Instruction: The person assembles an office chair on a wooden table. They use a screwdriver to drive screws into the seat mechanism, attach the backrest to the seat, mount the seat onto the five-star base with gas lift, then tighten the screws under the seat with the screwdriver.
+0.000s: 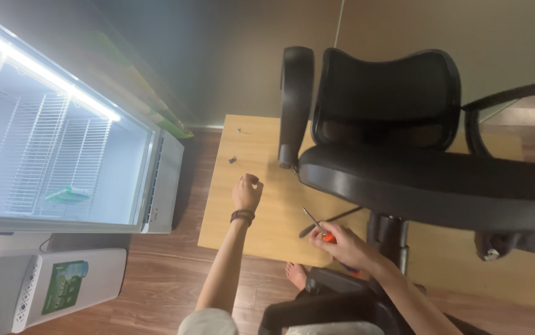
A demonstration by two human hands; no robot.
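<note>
Your right hand (342, 245) grips an orange-handled metal screwdriver (318, 227) beside the black padded office chair (404, 180). Your left hand (247, 191), closed in a fist, hovers over the light wooden board (261, 223).

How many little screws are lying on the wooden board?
2 little screws: one near the board's far edge, one just beyond the closed left hand. The chair may hide more.

A lit glass-door fridge (63, 136) with white wire shelves stands at nine o'clock, a white appliance (50, 288) at eight o'clock on the wood floor (156, 291).
</note>
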